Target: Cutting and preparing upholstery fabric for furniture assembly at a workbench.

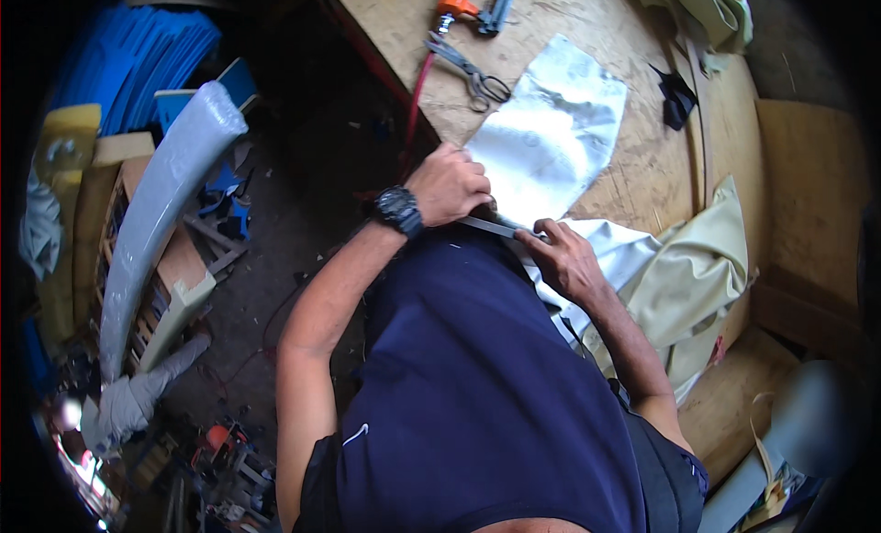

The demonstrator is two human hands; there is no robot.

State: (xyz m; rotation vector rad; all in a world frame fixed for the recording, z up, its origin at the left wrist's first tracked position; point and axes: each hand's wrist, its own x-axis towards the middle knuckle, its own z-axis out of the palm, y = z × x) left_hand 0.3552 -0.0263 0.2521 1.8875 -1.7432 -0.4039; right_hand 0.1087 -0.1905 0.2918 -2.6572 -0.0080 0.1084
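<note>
Both hands (450,186) (567,258) clamped on flat metal strip (489,226), long axis left-right, slightly downward rightward.

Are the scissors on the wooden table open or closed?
Closed, it seems: the scissors lie flat on the table, blades together in one narrow line, handles side by side.

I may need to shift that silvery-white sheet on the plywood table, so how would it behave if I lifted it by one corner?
The silvery-white sheet would probably flop and drape: its surface is creased and puckered, like thin fabric. It looks light, lying flat with nothing visibly weighing it down. The sheen hints it may slide easily over the plywood table.
</note>
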